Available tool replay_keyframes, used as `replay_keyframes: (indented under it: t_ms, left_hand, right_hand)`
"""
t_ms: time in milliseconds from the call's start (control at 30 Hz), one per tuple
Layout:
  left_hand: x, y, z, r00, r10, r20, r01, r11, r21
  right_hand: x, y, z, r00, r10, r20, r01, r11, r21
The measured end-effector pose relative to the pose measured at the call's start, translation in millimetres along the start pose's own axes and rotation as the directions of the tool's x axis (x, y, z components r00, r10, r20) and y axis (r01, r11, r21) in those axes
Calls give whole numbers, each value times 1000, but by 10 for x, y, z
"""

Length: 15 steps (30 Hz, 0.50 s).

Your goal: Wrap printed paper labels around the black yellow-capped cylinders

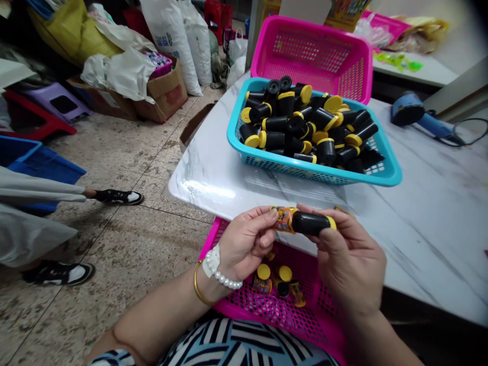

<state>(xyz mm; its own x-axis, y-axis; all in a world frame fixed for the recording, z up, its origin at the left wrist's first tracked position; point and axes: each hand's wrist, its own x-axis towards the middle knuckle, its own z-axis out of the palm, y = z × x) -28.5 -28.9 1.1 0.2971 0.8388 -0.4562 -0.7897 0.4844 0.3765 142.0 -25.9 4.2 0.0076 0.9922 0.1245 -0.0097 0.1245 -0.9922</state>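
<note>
My left hand [249, 239] pinches a colourful printed wrapper sleeve [284, 219] at its left end. The sleeve's right end meets the bottom of a black bottle with a yellow cap [310, 223]. Fingers and thumb of my right hand [348, 254] close round the capped end of that bottle. Below both hands, a pink basket [267, 305] at my lap holds several yellow-capped pieces, some with printed wrappers. On the table, a turquoise basket [324, 176] is heaped with black bottles with yellow caps [274, 123].
Behind the turquoise basket stands a pink basket [312, 56] on the white marbled table [419, 218]. A blue heat gun [423, 117] with a cable lies at the right. To the left are a person's legs and shoes [120, 196], a blue crate [41, 162] and cardboard boxes [168, 91].
</note>
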Motion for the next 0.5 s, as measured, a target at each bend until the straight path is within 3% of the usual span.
replay_keyframes:
  t_ms: [133,267,400,500]
  left_hand:
    - [7,-11,4,1000,1,-1,-1,1000,-17]
    - [19,-17,-16,1000,24,-2,-24,1000,-8]
    - [19,-8,-43,999,2,33,-3,999,47]
    - [11,1,-59,999,-21,40,19,998,57]
  right_hand:
    - [-36,-33,-16,999,-39,-12,36,986,-165]
    - [-70,-13,-52,986,-166,15,161,929,-334]
    - [-104,12,-76,963,-262,65,269,917,-295]
    - [-102,-12,-105,979,-181,89,198,949,-247]
